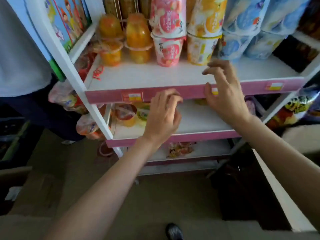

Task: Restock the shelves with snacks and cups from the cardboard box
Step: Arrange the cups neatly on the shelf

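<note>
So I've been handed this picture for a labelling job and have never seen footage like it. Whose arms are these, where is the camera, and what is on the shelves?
The camera sits on a person's head and looks forward and down, so the two bare arms are the wearer's own. No robot is involved. The left hand has loosely curled fingers and the right hand is spread; both are in front of a white shelf rack with pink edges, and neither holds anything. On the upper shelf stand clear cups of orange fruit jelly, stacked pink cups, yellow cups and blue packs. The shelf below holds a few small jelly cups at its left. Another person stands at the left.
</note>
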Available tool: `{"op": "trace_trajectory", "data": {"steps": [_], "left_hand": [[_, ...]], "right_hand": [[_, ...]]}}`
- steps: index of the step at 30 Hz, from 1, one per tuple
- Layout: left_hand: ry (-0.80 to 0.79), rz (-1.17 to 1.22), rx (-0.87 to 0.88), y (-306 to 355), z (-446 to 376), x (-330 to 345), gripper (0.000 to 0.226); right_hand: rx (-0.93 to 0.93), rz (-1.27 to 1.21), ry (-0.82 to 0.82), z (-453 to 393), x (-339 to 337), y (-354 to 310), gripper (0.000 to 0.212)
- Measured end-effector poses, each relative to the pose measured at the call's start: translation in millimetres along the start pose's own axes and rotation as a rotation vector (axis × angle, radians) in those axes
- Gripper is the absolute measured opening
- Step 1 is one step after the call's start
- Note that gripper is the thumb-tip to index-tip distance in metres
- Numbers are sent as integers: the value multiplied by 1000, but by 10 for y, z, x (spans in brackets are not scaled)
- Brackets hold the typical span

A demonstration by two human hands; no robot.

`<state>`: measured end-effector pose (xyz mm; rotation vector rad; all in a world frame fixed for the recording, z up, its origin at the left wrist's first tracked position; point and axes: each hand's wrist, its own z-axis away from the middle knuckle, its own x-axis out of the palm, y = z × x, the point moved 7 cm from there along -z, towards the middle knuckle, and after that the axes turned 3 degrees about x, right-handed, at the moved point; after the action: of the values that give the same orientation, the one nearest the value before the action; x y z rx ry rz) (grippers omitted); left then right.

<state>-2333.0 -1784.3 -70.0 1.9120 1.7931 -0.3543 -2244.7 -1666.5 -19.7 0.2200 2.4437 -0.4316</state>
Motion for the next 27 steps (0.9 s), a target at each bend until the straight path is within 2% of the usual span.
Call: {"op": "trace_trajectory", "data": {"steps": [3,7,10,12,15,17,21,24,27], "left_hand": [[-148,61,84,215,408,458,22],[-286,-77,22,39,699,1089,25],[-395,-168,-69,-111,748,1594,34],[-423,-183,-131,-221,748,1848,40],[-386,-155,-198,-448,749,2054,40],[-332,-133,-213,-575,754,2093,38],[-253,-86,-237,-740,819,2091,40],[-216,-75,-252,-809,830,2048,40],[-221,-75,-275,-811,829,1965,41]], "right_hand": [[86,-26,29,777,23,375,23],[257,-19,-79,1535,600,970,33],[369,-89,-159,1680,1061,1378,46],[371,-100,-197,1545,1346,1594,56],[319,-8,-254,1164,1722,1897,67],[355,57,-280,903,1927,2134,67],[510,-11,-252,614,2276,2509,53],[562,31,-174,580,2327,2485,53],[564,-71,-203,732,2188,2210,63]]}}
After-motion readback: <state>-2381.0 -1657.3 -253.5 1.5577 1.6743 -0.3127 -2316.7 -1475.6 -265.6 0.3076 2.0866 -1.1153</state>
